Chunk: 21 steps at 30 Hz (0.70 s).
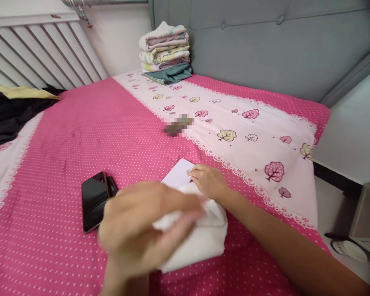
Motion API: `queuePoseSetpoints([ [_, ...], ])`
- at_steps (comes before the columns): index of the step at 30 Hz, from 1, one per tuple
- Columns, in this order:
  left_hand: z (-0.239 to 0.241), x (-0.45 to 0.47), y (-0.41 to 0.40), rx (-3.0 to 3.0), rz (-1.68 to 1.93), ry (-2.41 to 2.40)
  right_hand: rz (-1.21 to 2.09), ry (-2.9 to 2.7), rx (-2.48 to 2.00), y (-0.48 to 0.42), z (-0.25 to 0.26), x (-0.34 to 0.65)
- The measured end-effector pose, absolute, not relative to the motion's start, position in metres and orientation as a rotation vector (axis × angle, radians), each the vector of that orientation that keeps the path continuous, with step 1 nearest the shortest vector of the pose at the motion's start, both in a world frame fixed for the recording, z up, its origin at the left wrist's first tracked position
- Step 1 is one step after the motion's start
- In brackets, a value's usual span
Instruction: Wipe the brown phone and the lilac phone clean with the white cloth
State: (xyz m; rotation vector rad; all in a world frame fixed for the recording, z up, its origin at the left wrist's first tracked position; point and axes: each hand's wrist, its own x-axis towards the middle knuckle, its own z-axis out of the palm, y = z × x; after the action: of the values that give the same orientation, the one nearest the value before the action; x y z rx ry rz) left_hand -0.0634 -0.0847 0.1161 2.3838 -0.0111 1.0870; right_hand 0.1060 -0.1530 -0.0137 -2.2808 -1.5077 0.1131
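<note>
A folded white cloth (200, 244) lies on the pink dotted bedding in front of me. From under its far side sticks out a flat white board-like piece (177, 173) with rounded corners. My right hand (210, 181) is at the cloth's far edge, its fingers closed on a bit of white fabric beside the board. Above the cloth's near left part hovers my left hand (148, 226), smeared by motion, its thumb and fingers pointing right. Whether anything is between them cannot be made out. That hand hides part of the cloth.
A black phone (94, 201) lies left of my left hand, with another dark object partly beneath it. Folded fabrics (165, 49) are stacked by the grey headboard (249, 45). A pixelated patch (177, 125) covers something mid-bed. Dark clothing (15, 113) lies at the left, near a radiator (43, 53).
</note>
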Motion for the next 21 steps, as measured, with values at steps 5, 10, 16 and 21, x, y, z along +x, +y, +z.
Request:
queuePoseSetpoints([
  [5, 0.076, -0.019, -0.035, 2.66, 0.769, 0.6, 0.108, -1.499, -2.317, -0.153, -0.012, 0.105],
  [10, 0.027, 0.001, -0.016, 2.839, 0.06, 0.746, 0.086, -1.517, -2.31, -0.152, -0.012, 0.106],
  [16, 0.002, 0.008, -0.024, 2.782, -0.254, 0.722, 0.081, -1.512, -2.281, -0.152, -0.013, 0.106],
  [21, 0.001, 0.009, -0.022, 2.77, -0.318, 0.719, 0.08, -1.434, -2.372, -0.152, -0.011, 0.106],
])
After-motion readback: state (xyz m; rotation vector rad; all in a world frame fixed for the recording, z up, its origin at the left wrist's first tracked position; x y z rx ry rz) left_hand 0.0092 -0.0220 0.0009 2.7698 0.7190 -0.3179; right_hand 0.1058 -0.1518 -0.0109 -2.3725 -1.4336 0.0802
